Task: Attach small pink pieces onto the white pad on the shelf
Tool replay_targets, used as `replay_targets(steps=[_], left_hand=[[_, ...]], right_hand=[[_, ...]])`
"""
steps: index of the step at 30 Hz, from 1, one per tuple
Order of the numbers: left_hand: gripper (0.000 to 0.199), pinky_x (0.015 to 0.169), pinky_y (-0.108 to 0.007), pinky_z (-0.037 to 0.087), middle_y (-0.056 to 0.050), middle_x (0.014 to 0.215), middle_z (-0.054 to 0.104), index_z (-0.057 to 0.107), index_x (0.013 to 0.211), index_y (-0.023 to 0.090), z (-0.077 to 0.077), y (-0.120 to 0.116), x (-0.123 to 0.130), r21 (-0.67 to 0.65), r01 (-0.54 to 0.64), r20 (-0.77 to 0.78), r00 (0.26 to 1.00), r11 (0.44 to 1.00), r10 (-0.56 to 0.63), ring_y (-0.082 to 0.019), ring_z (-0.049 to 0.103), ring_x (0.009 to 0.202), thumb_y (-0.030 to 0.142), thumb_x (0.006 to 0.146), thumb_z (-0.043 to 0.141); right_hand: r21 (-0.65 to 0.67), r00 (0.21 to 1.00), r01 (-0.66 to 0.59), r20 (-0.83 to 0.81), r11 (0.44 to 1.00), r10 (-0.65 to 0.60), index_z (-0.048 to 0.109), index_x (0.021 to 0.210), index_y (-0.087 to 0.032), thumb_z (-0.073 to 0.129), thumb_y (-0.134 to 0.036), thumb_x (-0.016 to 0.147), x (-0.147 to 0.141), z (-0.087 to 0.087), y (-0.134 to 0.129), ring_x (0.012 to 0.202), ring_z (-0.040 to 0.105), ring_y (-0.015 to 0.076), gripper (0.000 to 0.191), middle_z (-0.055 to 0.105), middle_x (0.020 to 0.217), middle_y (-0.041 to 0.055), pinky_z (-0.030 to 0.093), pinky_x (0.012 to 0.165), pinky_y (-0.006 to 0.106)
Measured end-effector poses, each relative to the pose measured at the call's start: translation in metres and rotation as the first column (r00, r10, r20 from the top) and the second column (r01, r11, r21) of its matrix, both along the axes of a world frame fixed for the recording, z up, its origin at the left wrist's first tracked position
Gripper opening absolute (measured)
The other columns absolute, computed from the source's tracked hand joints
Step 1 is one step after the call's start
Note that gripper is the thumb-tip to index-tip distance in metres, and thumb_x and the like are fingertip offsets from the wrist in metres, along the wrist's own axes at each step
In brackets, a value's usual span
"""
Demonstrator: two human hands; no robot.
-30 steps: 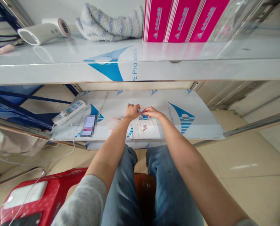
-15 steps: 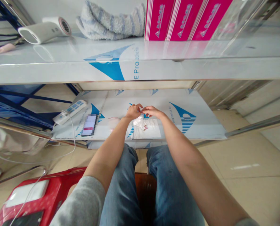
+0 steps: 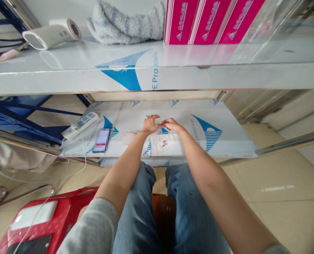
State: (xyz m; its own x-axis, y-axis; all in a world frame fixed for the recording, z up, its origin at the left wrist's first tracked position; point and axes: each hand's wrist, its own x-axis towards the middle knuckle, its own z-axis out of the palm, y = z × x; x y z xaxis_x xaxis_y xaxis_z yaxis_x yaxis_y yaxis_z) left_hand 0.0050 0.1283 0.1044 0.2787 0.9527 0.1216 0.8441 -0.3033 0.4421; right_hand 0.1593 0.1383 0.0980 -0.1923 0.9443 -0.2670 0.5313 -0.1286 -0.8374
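Above the lower shelf, my left hand has its fingers stretched and parted from the thumb, and I see nothing held in it. Its thumb tip meets the fingertips of my right hand, which are pinched together. Whatever sits in that pinch is too small to make out. Just below the hands lies a flat white packet or sheet, with small reddish pieces on it. Left of it, partly behind my left forearm, is a clear plastic bag with faint pink marks.
A phone, blurred out, and a white power strip with a cable lie on the lower shelf's left. The upper shelf overhangs behind my hands, bearing a hair dryer, striped fluffy cloth and pink boxes.
My left fingers have straightened and spread from a curled grip. The crinkled clear plastic under my hands no longer shows there. The view has shifted slightly.
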Motion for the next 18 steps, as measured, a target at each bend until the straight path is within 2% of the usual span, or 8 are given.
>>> replay_targets(steps=[4,8,11,18], left_hand=[[0.068,0.098,-0.041,0.030,-0.007,0.131,0.049,0.039,0.132,0.022,-0.001,-0.004,0.002,-0.021,-0.008,-0.134,0.991,1.000,0.005,-0.029,0.036,0.121,0.047,0.072,0.057],[0.079,0.097,-0.041,0.032,-0.010,0.127,0.052,0.039,0.132,0.017,-0.004,-0.003,0.002,0.014,-0.031,-0.168,0.985,0.999,0.033,-0.030,0.038,0.119,0.062,0.069,0.054],[0.079,0.094,-0.037,0.034,-0.011,0.125,0.053,0.041,0.131,0.015,-0.008,0.002,0.000,0.042,-0.055,-0.144,0.988,0.998,0.061,-0.028,0.041,0.117,0.062,0.069,0.055],[0.077,0.093,-0.032,0.037,-0.010,0.118,0.058,0.046,0.127,0.013,-0.014,0.007,-0.005,0.029,-0.031,-0.096,0.995,0.999,0.034,-0.025,0.045,0.112,0.059,0.067,0.060]], right_hand=[[0.079,0.998,0.061,-0.036,0.995,-0.058,0.068,0.076,-0.012,0.060,-0.025,0.069,0.003,-0.006,0.004,0.046,0.041,0.0055,0.017,0.057,0.058,-0.0014,0.030,0.041,0.017],[0.058,0.993,0.069,-0.099,0.996,-0.063,0.069,0.077,-0.013,0.061,-0.027,0.068,0.004,-0.005,0.003,0.051,0.045,0.0068,0.018,0.059,0.060,-0.0006,0.031,0.043,0.017],[0.023,0.988,0.048,-0.148,0.999,-0.044,0.067,0.076,-0.013,0.061,-0.026,0.068,0.003,-0.002,0.001,0.051,0.045,0.0067,0.016,0.058,0.060,-0.0007,0.031,0.044,0.017],[-0.017,0.974,0.017,-0.228,1.000,-0.020,0.062,0.070,-0.014,0.063,-0.030,0.066,0.003,0.003,-0.004,0.041,0.032,0.0047,0.017,0.043,0.045,-0.0058,0.024,0.041,0.019]])
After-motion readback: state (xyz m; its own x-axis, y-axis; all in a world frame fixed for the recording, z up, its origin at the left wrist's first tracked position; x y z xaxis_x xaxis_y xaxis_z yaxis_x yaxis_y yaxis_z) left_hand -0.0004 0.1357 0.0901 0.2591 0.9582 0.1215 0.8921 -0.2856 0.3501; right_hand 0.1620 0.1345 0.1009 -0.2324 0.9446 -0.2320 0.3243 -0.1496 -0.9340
